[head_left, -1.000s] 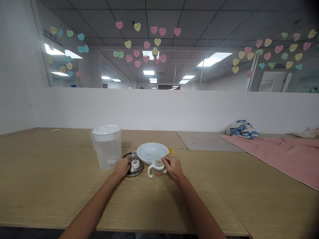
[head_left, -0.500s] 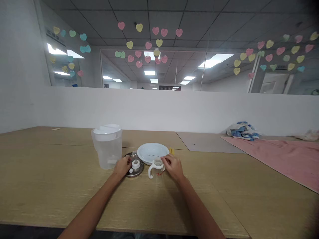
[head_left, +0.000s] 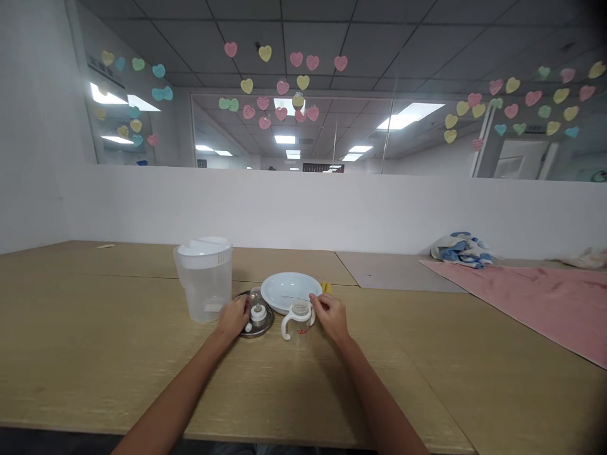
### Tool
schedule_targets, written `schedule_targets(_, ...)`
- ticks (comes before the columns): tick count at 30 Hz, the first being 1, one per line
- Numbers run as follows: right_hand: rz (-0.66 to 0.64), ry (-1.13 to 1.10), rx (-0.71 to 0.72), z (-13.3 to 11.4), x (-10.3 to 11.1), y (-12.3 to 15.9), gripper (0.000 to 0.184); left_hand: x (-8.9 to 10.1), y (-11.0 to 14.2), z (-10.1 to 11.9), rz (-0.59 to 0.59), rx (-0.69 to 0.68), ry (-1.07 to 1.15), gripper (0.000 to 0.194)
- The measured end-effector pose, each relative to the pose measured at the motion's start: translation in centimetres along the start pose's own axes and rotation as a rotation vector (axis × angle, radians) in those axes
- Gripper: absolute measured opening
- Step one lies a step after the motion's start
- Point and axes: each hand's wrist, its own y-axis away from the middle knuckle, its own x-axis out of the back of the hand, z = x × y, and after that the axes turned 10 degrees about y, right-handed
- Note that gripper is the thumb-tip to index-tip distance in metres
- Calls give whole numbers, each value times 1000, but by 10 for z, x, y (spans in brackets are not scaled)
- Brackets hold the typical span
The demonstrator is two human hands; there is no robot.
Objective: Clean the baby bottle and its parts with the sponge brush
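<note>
A clear baby bottle (head_left: 300, 328) with white curved handles and an uncapped top stands on the table. Just right of it, my right hand (head_left: 331, 316) pinches one end of a thin rod (head_left: 294, 297), which reaches left over a white bowl (head_left: 275, 289). My left hand (head_left: 233, 316) is closed at the left rim of a round metal tray (head_left: 262, 330); what its fingertips hold, if anything, is hidden. On that tray sit a white bottle collar with a teat (head_left: 258, 313), a clear cap (head_left: 256, 294) and a small white piece (head_left: 248, 327).
A translucent lidded pitcher (head_left: 207, 284) stands behind my left hand. Something yellow (head_left: 327, 287) shows behind the bowl. To the right lie a pink cloth (head_left: 526, 297) and a crumpled blue-and-white cloth (head_left: 462, 249). A low white wall with glass above borders the table.
My right hand has shifted slightly right with the rod, a little away from the bottle's mouth. My left hand stays at the tray, nearly still.
</note>
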Motion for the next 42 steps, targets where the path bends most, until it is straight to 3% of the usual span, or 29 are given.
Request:
schedule_targets(3,6,-12,-16,2,-1,-1,48,3,2,2,106,-41,36,13)
schedule_targets(9,20,1,-21,3,-1,0,46,4,3,6,604,-310,277,7)
schedule_targets(12,33,1,-23,4,-2,1,44,2,2,8,746,-338,466,5)
schedule_targets(16,39,-33,-47,6,-4,0,33,3,3,12,713,-294,681,19)
schedule_targets(24,56,-65,-141,12,-9,-4,22,9,8,26,727,-357,720,10)
schedule_targets(30,94,-102,-223,21,-14,-6,21,5,-1,54,620,-437,743,19)
schedule_targets(36,149,-245,-334,28,-15,-7,19,-12,-4,78,462,-345,770,22)
schedule_targets(39,144,-367,-440,28,-15,-8,21,-25,-5,77,420,-315,722,22)
schedule_targets(42,51,-524,-537,25,-16,-8,26,-34,-5,69,380,-333,675,19)
